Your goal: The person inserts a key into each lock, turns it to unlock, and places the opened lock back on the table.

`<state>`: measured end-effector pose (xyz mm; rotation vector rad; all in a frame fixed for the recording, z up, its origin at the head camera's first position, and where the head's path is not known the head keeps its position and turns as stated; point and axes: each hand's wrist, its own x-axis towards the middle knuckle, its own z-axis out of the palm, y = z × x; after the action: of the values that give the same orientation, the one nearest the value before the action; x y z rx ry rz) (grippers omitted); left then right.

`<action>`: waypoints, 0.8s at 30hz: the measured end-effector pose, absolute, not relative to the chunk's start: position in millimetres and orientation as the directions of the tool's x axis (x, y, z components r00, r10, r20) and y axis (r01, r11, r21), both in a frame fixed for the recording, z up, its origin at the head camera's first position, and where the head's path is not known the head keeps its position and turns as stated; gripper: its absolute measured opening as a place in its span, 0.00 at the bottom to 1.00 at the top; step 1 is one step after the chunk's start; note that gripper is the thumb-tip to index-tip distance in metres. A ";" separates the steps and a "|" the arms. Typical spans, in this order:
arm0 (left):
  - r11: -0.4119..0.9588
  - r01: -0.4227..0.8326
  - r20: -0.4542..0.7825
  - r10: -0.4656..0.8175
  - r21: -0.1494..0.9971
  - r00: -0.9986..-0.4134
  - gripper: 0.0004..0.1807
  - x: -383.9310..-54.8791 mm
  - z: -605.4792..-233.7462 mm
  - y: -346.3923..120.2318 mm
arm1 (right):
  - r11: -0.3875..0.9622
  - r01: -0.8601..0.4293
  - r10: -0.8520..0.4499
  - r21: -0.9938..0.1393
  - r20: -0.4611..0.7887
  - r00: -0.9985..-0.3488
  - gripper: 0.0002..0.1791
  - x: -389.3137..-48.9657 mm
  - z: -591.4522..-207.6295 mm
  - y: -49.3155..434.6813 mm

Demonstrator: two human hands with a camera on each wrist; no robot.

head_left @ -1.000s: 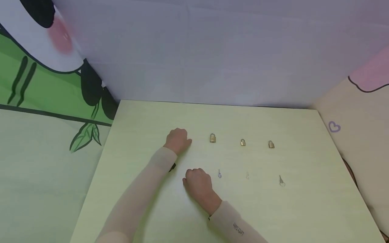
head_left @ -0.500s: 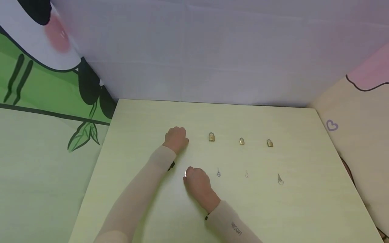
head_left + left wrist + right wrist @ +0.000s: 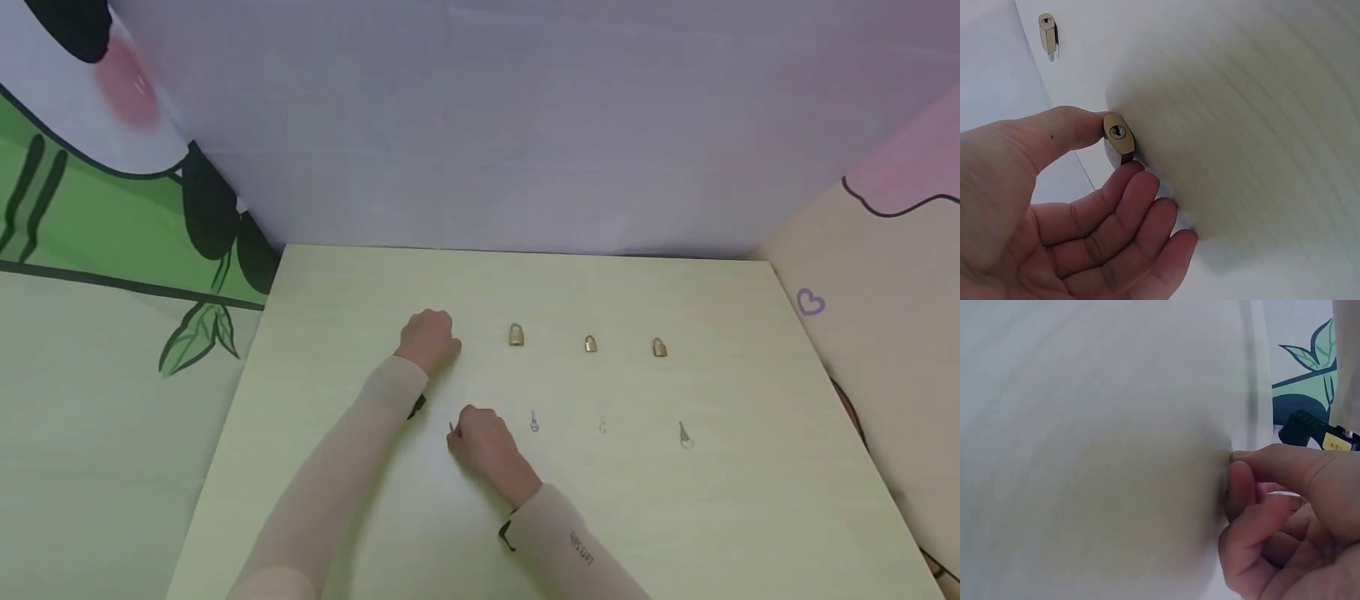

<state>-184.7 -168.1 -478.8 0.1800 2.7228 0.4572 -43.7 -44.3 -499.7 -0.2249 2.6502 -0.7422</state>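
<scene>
Head view: two hands are working apart above a pale table (image 3: 615,517), the left hand (image 3: 429,342) reaching farther out and the right hand (image 3: 487,446) lying nearer the person. Both are emerging from pale sleeves. Three brass padlocks are forming a far row: the left padlock (image 3: 516,335), nearest the left hand, the middle padlock (image 3: 590,344) and the right padlock (image 3: 659,347). Three small key-like pieces are forming a nearer row: the left piece (image 3: 534,422), just beside the right hand, the faint middle piece (image 3: 602,425) and the right piece (image 3: 686,435). A thin dark item (image 3: 452,427) is protruding from the right fingertips, too small to identify.

Left wrist view: thumb and forefinger are pinching a brass lock (image 3: 1117,132), its keyhole face showing between them; the remaining fingers are bending loosely. Another padlock is standing well apart, near the upper left corner.

Right wrist view: thumb and forefinger are closing together at their tips, largely hiding whatever they are pinching. Beyond them, a black device (image 3: 1302,427) is showing its yellow label.
</scene>
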 end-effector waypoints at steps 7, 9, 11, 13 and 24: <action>0.937 0.048 -0.345 0.174 0.346 -0.922 0.21 -185.1 -476.8 -168.4 | 0.826 -0.073 -0.281 -0.558 -0.297 -0.913 0.23 -40.4 -497.0 -43.3; 0.936 0.037 -0.352 0.168 0.349 -0.921 0.21 -185.1 -474.2 -168.1 | 0.828 -0.083 -0.285 -0.555 -0.289 -0.914 0.22 -39.1 -496.3 -43.6; 0.938 0.031 -0.354 0.162 0.346 -0.921 0.21 -184.9 -471.2 -168.1 | 0.831 -0.105 -0.294 -0.547 -0.270 -0.917 0.23 -37.9 -497.3 -44.3; 0.940 0.029 -0.358 0.158 0.341 -0.920 0.22 -184.9 -468.2 -168.1 | 0.834 -0.120 -0.302 -0.538 -0.264 -0.916 0.24 -37.2 -498.5 -44.8; 0.937 0.068 -0.322 0.185 0.343 -0.928 0.23 -177.6 -449.7 -165.8 | 0.651 -0.127 -0.391 -0.748 -0.188 -0.901 0.12 -40.1 -495.4 -26.0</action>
<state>-177.6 -165.8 -449.7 0.1846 2.7389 0.4671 -40.1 -26.0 -495.4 -0.4124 2.5383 -1.1131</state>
